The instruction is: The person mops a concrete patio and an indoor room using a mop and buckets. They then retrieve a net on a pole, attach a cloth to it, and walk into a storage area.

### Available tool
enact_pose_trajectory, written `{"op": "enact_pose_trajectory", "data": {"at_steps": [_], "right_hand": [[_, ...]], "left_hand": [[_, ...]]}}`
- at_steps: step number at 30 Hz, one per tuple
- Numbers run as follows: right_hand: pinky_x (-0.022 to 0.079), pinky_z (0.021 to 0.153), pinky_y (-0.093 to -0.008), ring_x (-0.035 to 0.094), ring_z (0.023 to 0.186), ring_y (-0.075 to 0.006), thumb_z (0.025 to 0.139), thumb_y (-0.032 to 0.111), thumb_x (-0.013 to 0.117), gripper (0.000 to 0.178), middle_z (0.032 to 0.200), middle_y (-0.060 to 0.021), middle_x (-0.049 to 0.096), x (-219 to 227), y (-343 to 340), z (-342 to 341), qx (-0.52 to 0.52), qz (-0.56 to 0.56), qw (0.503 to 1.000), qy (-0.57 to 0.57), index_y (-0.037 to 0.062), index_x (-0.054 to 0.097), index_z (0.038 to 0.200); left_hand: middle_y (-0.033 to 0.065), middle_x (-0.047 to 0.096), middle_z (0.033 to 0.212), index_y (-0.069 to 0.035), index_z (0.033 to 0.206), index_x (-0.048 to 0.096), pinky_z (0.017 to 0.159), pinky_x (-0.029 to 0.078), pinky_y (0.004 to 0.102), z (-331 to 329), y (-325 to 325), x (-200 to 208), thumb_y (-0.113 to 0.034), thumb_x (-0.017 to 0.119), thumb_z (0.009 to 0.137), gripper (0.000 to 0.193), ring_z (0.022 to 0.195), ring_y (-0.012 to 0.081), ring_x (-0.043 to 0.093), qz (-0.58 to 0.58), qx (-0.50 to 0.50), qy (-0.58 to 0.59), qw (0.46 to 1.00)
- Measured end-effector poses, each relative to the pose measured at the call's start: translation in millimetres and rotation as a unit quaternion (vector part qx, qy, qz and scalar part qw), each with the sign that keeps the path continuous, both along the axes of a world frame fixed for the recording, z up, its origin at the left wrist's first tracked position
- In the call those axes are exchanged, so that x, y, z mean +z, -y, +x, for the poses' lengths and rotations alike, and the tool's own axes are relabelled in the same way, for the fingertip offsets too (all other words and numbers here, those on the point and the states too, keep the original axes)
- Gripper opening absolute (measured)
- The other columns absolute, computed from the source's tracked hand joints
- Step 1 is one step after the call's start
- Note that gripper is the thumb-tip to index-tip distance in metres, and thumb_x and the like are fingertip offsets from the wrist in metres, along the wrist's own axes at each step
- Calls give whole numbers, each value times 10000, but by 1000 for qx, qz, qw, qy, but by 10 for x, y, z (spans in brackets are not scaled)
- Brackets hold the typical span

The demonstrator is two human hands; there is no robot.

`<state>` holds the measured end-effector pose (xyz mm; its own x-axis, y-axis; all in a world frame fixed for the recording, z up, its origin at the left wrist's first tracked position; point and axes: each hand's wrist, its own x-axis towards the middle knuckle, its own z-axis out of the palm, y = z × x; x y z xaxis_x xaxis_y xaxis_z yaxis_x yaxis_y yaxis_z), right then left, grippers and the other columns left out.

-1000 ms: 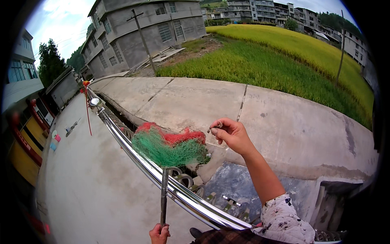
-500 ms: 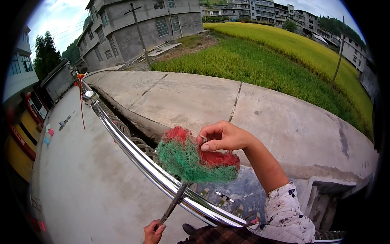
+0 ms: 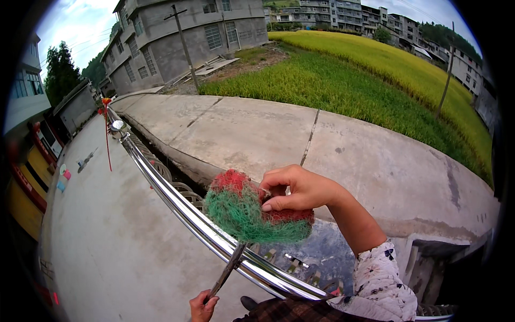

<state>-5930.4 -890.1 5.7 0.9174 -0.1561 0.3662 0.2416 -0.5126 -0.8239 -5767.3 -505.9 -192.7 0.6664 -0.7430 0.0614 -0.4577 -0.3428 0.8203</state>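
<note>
Holding a broom (image 3: 233,222) by its dark handle (image 3: 228,269), the left hand (image 3: 203,307) sits low at the near side, fingers wrapped around the shaft. Bristle head (image 3: 225,209) is up against the view of the shiny metal railing (image 3: 170,196), green near, red far; contact with the rail cannot be told. The right hand (image 3: 298,188) is at the head's right part, thumb and forefinger nearly together at the red bristles (image 3: 292,212). A tiny greyish bit (image 3: 266,194) seems to show by the fingertips, too small to identify; whether they clamp on it or on strands, I cannot tell.

Progress, by judgement: fingerwork on the bristles is underway, not finished. Done: handle secured, fingertips at the red part. Left: strands look matted in both colours; how much more they need does not show.
</note>
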Motion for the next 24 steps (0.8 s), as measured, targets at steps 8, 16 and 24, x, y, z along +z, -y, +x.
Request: {"op": "enact_pose_trajectory", "data": {"at_steps": [8, 16, 24], "right_hand": [[404, 607, -192, 479, 679, -28, 803, 64, 614, 82, 742, 38, 548, 22, 363, -189, -130, 138, 980, 62, 3, 581, 847], [410, 569, -247, 491, 630, -75, 783, 122, 626, 137, 675, -21, 570, 25, 2, -114, 44, -38, 997, -42, 10, 579, 847], [400, 552, -209, 490, 619, -57, 803, 111, 622, 112, 709, 9, 551, -1, 260, -455, -74, 60, 995, -31, 10, 576, 823]], "left_hand": [[115, 625, 757, -4, 924, 619, 644, 478, 292, 28, -56, -139, -134, 675, 749, 224, 672, 171, 574, -29, 7, 4, 1000], [74, 611, 741, -4, 935, 618, 643, 467, 271, 37, -77, -141, -109, 662, 756, 212, 670, 138, 543, 1, 19, -27, 999], [72, 601, 743, 1, 940, 613, 621, 458, 268, 40, -67, -197, -92, 638, 768, 197, 669, 131, 534, -38, 24, -33, 998]]}}
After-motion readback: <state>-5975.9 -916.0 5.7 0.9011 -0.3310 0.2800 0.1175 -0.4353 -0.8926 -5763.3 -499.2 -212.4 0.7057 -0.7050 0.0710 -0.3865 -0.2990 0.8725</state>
